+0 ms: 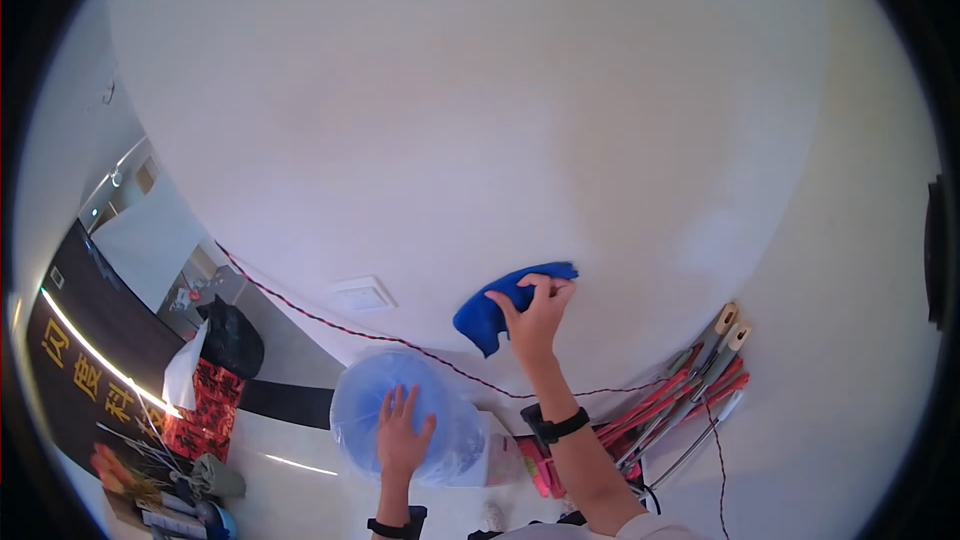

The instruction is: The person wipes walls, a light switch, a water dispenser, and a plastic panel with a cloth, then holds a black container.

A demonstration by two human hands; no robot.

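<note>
Where fingers (pixel 544 292) grip, blue cloth (pixel 484 320) creases.

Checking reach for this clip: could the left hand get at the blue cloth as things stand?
Probably yes: the left hand is open, and the blue cloth extends left of the right hand, uncovered; a thin cord crossing between seems little obstacle.

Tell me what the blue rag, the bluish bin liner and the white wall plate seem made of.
Blue rag: probably soft fabric, matte; it bunches under the fingers. Weave unclear.
Bluish bin liner: likely thin plastic film, translucent and slightly glossy, with crinkles.
White wall plate: probably smooth moulded plastic, judging by its even surface and straight edges.
</note>
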